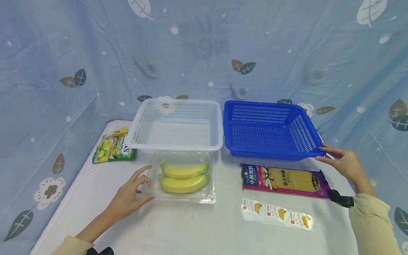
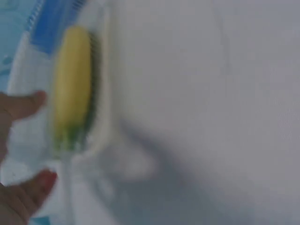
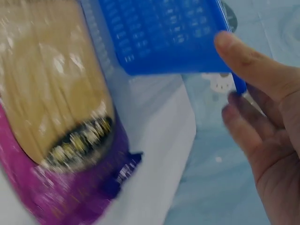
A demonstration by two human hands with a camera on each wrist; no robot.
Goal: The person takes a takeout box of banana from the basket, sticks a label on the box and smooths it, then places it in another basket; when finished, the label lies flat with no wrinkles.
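Left hand (image 1: 129, 196): wide, nine o'clock of banana container (image 1: 191, 198) | Right hand (image 1: 345, 163): pinches blue basket (image 1: 264, 154) at four o'clock, likely steadying

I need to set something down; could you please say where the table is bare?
The widest bare patch of table lies in front of the clear banana box, left of the sticker strip. A narrower one runs between that box and the pasta packet. The back is crowded with the white basket and blue basket.
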